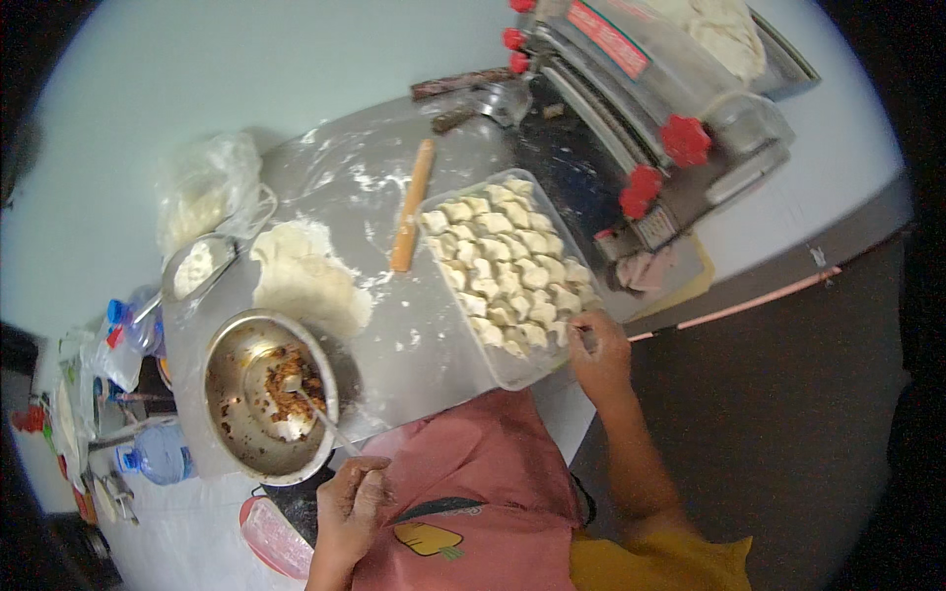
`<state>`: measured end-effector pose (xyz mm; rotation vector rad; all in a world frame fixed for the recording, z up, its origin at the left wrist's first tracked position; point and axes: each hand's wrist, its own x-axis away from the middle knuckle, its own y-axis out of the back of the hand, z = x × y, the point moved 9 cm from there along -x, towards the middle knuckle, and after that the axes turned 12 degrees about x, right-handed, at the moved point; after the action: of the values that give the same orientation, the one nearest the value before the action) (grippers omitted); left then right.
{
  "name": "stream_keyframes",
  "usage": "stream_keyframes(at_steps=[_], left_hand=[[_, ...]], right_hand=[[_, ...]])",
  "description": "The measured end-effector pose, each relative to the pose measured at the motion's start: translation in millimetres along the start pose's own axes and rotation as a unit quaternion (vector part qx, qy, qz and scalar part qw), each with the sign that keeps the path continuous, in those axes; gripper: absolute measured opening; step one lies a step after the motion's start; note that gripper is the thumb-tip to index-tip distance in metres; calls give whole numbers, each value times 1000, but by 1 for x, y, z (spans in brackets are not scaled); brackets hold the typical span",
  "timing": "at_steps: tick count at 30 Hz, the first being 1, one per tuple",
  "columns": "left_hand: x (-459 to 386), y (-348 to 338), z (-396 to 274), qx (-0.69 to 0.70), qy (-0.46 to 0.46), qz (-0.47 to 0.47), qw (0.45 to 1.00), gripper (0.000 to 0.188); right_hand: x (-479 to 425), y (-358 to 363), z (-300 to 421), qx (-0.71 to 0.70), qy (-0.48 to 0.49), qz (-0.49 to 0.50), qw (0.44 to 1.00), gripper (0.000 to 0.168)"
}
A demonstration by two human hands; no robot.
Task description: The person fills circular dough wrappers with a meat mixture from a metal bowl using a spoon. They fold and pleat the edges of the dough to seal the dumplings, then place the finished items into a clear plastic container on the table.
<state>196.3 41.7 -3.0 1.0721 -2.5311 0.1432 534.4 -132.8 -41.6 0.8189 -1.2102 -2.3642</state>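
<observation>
My left hand [355, 499] is at the bottom, beside a pink apron, near the handle end of a metal spoon [321, 417]; whether it grips the handle is unclear. That spoon rests in a steel bowl [214, 369] with some brown filling [295, 380]. At the lower right corner of a plastic tray [517, 380], my right hand [597, 343] has its thumb and finger curled by the rim, touching or close to a dumpling. Rows of dumplings [510, 273] fill most of the tray. A rolled dough sheet [307, 277] lies floured behind the bowl.
A wooden rolling pin [412, 207] lies left of the tray. Behind it stands a metal dough machine [613, 81] with red knobs. At left are a bowl of flour [198, 267], a plastic bag [211, 192] and a water bottle [159, 453]. The table edge runs before the apron.
</observation>
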Motion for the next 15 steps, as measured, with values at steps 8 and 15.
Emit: stream_keyframes(at_steps=[8,15], left_hand=[[7,30,8,1,-30,-3,1000,20],[30,64,-3,37,5,-57,998,24]], right_hand=[[-21,-24,156,10,179,28,983,20],[-14,-157,280,115,386,136,905,10]])
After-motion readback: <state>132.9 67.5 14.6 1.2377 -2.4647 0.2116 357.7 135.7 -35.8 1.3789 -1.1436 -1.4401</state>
